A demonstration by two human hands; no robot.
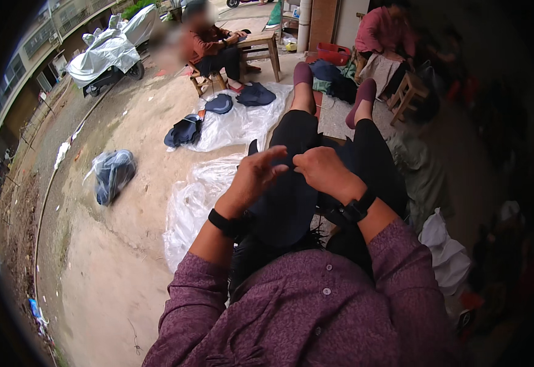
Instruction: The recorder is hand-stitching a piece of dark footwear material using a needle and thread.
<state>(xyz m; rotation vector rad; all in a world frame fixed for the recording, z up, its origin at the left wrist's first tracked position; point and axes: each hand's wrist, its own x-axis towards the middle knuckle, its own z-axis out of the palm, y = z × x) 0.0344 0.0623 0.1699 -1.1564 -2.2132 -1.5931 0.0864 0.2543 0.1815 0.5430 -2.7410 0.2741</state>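
One dark-blue fabric piece: lying over black trousers, centre of frame, below both hands.
Left hand: just apart from the right, thumb and forefinger spread.
Right hand: fingertips pinched together; cannot tell on what, if anything.
Clear plastic sheeting: crumpled, left of centre.
Plastic-bagged dark bundle: left of frame.

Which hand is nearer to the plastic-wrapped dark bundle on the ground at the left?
Left. The left hand is well to the right of the bundle; the right hand is farther right still, on the left hand's far side.
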